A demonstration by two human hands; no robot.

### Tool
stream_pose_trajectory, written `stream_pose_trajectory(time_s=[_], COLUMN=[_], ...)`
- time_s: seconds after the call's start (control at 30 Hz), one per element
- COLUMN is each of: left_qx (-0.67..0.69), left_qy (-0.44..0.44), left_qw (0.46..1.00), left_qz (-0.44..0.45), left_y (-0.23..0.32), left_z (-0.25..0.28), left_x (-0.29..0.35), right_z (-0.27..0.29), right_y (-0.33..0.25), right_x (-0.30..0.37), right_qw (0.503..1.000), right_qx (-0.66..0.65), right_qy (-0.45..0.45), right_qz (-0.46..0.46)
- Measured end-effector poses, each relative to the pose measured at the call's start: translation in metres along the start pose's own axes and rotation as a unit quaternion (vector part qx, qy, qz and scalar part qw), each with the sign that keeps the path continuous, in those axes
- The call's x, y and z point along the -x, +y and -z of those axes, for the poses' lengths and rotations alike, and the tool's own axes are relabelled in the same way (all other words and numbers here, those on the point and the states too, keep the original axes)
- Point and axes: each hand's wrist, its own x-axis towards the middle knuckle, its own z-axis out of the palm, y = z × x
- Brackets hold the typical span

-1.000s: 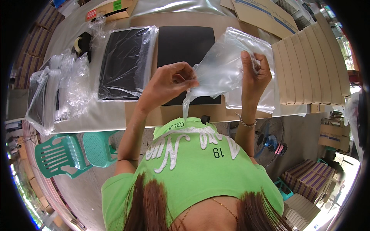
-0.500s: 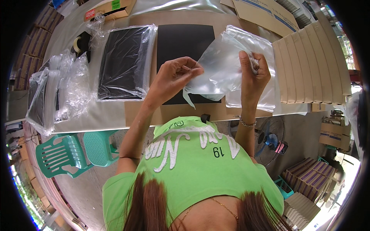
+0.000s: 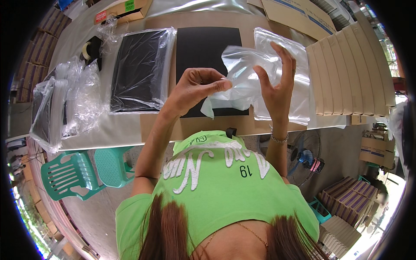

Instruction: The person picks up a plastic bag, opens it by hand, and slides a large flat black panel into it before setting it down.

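Note:
My left hand (image 3: 195,89) pinches the near edge of a clear plastic bag (image 3: 245,82) between thumb and fingers. The thin bag hangs loosely over the right part of a flat black sheet (image 3: 203,47) on the table. Beside the bag, my right hand (image 3: 279,82) is raised with thumb and fingers spread, holding nothing; whether it brushes the bag's edge I cannot tell. Under and behind the right hand lies a stack of flat clear plastic bags (image 3: 299,95). Left of the black sheet is a pile of black sheets wrapped in clear plastic (image 3: 141,69).
A row of brown cardboard pieces (image 3: 346,73) stands at the table's right. Crumpled plastic packs (image 3: 82,99) and a tape dispenser (image 3: 93,50) sit on the left. An open carton (image 3: 123,13) and flattened cardboard (image 3: 299,17) lie at the back. Green plastic chairs (image 3: 69,173) and a fan (image 3: 303,158) stand below.
My right hand has let go of the plastic bag and opened its fingers. The bag has slumped and crumpled toward my left hand, which keeps its pinch.

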Motion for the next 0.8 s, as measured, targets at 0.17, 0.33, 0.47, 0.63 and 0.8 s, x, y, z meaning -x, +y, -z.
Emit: stream_pose_trajectory(time_s=[0.17, 0.33, 0.47, 0.63, 0.8], left_qx=[0.079, 0.132, 0.183, 0.121, -0.235], left_qy=[-0.031, -0.075, -0.027, -0.003, 0.193], left_qw=[0.996, 0.986, 0.976, 0.989, 0.953], left_qz=[0.038, 0.072, 0.113, 0.081, -0.003], left_y=[-0.001, 0.005, 0.013, -0.022, -0.021], left_z=[-0.004, -0.009, -0.018, 0.040, 0.078], left_x=[0.001, 0.004, 0.013, 0.011, 0.011], right_z=[0.013, 0.014, 0.016, 0.029, 0.022], right_y=[-0.028, -0.037, -0.034, -0.015, 0.001], right_x=[-0.003, -0.008, -0.014, -0.006, -0.004], right_qw=[0.980, 0.962, 0.935, 0.824, 0.887], right_qx=[-0.012, -0.023, -0.221, -0.564, -0.431], right_qy=[-0.164, -0.189, -0.206, -0.056, -0.003], right_qz=[0.109, 0.196, 0.184, -0.020, -0.169])
